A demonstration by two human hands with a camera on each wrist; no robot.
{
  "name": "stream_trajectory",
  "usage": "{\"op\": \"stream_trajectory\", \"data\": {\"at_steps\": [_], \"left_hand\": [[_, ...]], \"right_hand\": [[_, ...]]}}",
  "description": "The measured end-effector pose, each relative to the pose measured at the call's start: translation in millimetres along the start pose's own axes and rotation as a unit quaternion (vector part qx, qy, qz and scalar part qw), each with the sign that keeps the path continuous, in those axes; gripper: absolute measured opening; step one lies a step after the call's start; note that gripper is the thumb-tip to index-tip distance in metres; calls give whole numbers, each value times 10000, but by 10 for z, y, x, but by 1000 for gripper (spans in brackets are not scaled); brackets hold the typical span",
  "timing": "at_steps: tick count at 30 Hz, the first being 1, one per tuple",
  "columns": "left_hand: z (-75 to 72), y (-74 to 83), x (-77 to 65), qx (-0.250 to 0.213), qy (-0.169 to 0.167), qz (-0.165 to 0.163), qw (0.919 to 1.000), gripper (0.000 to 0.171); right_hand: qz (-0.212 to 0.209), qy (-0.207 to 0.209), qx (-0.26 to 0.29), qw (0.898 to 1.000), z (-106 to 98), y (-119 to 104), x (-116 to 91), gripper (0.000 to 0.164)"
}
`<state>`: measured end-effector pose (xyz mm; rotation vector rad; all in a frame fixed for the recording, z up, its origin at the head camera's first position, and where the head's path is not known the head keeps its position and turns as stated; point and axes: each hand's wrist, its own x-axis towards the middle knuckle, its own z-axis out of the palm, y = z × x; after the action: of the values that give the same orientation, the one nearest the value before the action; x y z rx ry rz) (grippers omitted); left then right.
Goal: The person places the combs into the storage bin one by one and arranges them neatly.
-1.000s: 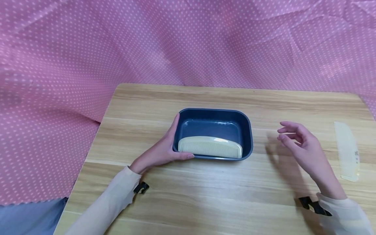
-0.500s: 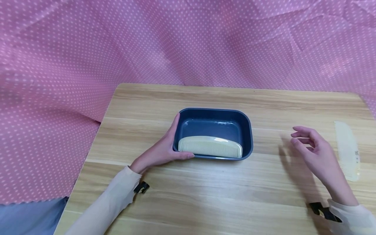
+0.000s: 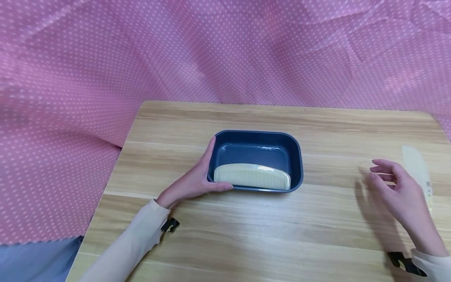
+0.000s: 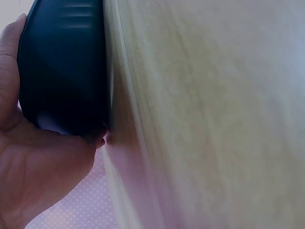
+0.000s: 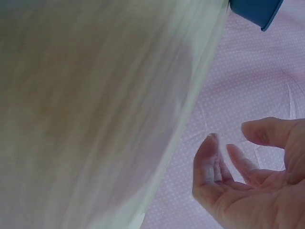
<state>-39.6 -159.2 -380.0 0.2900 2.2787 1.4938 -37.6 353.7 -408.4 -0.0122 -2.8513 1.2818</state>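
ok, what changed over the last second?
The right hand moved right across the wooden table, empty and open, toward the loose cream plastic comb at the right edge, now partly hiding it. Unchanged: the left hand grips the dark blue rectangular tray, cream comb inside.

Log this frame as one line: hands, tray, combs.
left hand: grips blue tray corner | right hand: empty, beside comb on table | comb in tray: leaning on near wall
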Motion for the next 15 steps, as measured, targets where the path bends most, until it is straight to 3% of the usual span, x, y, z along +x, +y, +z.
{"op": "stream_trajectory", "data": {"at_steps": [15], "left_hand": [[2,17,-5,-82,4,-48,10000,139]], "right_hand": [[268,-57,-664,9974,-229,144,-22,54]]}}
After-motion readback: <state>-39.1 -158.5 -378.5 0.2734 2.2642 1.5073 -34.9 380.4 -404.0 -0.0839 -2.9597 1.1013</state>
